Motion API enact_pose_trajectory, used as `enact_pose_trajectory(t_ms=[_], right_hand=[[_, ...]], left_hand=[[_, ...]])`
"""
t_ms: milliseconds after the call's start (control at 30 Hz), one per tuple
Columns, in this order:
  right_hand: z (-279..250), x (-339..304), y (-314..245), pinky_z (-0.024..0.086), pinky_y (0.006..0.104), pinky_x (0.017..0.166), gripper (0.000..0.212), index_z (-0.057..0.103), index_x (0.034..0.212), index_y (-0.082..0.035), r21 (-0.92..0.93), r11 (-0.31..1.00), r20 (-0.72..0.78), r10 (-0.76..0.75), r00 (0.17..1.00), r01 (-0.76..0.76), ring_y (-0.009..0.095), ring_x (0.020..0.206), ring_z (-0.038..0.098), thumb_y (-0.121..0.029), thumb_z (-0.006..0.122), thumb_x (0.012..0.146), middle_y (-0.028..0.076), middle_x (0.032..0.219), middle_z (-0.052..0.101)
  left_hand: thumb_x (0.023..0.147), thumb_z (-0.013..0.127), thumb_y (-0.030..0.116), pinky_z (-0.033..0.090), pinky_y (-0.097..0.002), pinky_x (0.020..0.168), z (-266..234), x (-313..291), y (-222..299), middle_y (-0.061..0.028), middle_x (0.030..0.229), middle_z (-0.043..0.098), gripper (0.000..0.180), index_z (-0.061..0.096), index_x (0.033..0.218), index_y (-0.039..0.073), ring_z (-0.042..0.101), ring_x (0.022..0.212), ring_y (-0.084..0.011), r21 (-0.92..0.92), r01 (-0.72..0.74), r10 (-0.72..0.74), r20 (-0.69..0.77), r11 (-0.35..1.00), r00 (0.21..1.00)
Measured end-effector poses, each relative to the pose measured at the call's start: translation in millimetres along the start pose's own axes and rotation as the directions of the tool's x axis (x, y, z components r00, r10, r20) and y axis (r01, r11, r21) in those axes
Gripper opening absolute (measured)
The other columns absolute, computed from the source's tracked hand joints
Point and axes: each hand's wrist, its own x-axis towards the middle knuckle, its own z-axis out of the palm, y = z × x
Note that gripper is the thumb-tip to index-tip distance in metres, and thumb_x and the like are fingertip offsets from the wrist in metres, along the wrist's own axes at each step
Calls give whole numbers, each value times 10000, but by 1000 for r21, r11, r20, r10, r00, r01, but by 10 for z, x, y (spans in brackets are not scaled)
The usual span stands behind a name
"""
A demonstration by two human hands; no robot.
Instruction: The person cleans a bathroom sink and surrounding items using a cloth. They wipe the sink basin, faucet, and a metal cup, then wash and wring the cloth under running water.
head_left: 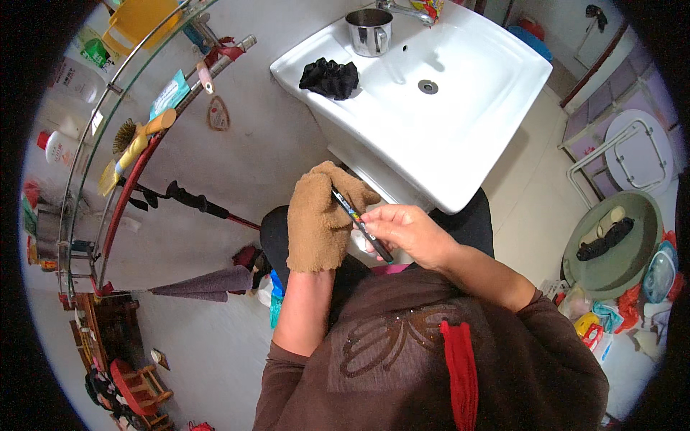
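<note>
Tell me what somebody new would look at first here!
Probably the fuzzy brown mitt on the left hand, near the middle, with a black pen against it in the right fingers. Next, the white sink above, with a shiny mug and black cloth on its left side. Then the red strip down the brown shirt.

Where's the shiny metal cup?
In the head view, the metal cup is near the top middle, on the upper-left part of the white sink, close by the tap and the bunched black cloth.
</note>
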Motion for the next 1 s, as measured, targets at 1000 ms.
enact_pose_trajectory(t_ms=[1000], right_hand=[[-53, -241, 225, 501, 275, 582, 231, 639, 920, -24, -555, 830, -216, -196, 956, 44, 84, 650, 625, -183, 801, 962, 15, 731, 678]], left_hand=[[817, 736, 126, 559, -402, 718, -210, 103, 10, -113, 842, 716, 114, 676, 872, 46, 695, 792, -291, 864, -441, 342, 350, 242, 872]])
